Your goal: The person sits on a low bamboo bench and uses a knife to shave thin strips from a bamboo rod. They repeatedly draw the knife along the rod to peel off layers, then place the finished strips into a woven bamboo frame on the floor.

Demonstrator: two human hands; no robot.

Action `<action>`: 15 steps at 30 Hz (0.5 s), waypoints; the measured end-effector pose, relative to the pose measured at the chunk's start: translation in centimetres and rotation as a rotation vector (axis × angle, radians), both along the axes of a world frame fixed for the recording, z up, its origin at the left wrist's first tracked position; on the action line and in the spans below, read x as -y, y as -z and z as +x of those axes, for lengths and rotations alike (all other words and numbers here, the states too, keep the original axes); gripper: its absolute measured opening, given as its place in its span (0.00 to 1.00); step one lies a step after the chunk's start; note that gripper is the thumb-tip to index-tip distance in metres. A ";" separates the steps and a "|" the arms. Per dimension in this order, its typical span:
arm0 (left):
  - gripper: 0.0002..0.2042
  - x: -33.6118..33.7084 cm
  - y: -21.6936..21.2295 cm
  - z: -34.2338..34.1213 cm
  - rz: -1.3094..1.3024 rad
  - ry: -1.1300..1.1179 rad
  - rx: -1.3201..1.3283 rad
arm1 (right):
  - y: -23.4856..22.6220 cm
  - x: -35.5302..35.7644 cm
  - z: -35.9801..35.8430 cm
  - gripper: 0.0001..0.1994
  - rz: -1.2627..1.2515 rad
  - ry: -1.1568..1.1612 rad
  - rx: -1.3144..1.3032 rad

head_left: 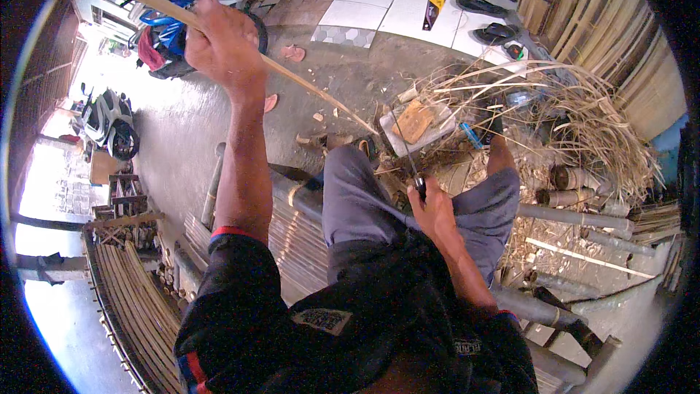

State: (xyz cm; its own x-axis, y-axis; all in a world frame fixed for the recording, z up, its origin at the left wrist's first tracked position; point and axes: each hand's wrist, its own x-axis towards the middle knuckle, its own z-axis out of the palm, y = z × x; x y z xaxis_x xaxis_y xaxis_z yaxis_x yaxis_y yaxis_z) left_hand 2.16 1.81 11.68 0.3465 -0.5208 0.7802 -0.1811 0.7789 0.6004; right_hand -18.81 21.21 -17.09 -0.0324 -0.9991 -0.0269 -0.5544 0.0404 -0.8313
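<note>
My left hand is raised at the upper left, its fingers wrapped round a long bamboo strip. The strip slants from the far upper left down to the ground ahead of my knees. In front of my lap, my right hand is closed on the dark handle of a knife. Its thin blade points away from me, across a pale block with a worn brown wooden piece on top. The strip's lower end comes close to the block's left side; whether they touch I cannot tell.
Loose bamboo shavings heap up on the right, beside a blue object. A saw and sandals lie on white tiles. Bamboo strips lean at the back right. Motorbikes stand left; a bamboo bench is nearer.
</note>
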 end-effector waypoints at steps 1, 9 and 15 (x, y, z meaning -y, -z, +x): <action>0.21 -0.9 -1.1 -0.6 0.012 0.036 -0.043 | -0.4 0.4 0.5 0.18 -0.017 0.002 0.022; 0.22 -2.2 -1.4 -0.4 -0.007 -0.143 -0.129 | -6.5 5.1 5.6 0.17 -0.056 -0.078 0.232; 0.21 -1.4 -1.8 2.0 -0.047 -0.088 -0.094 | -7.3 6.5 6.7 0.24 0.060 -0.183 0.289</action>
State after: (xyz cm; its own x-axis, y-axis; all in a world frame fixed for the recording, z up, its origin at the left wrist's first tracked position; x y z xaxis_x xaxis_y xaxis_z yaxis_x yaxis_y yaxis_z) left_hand 4.17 3.22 13.50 0.4618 -0.4489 0.7650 -0.1951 0.7900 0.5813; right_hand -12.07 14.72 -9.74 0.1646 -0.9840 -0.0681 -0.2993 0.0160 -0.9540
